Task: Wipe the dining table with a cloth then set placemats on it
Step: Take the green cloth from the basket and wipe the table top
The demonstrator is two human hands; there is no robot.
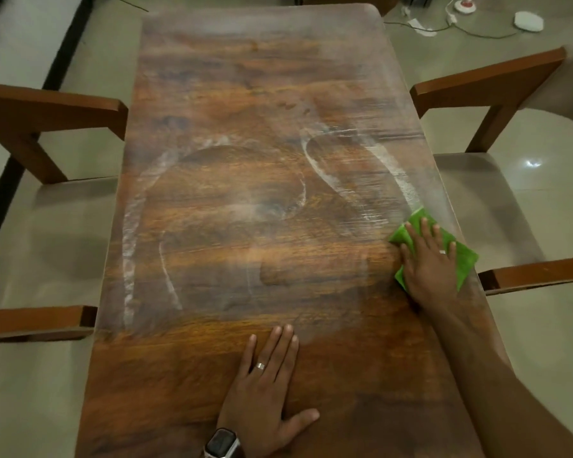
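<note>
My right hand (427,259) has its fingers straight and slightly spread, pressed flat on top of the green cloth (460,259), which lies on the wooden dining table (245,94) right at its right edge, with one corner of the cloth reaching that edge. A ring shows on one of those fingers. My left hand (265,385) lies palm-down on the bare wood near the front of the table, its four fingers straight and close together, the thumb swung out to the right; it holds nothing and also wears a ring, with a smartwatch (222,442) on the wrist. Across the tabletop I see whitish, cloudy streaks in curved arcs, thickest around the middle and left. Wooden chairs (47,117) with pale seats stand along both long sides. On the floor past the far right corner lie white cables (450,18) and a white rounded device (528,23). I see no placemats on the table.
</note>
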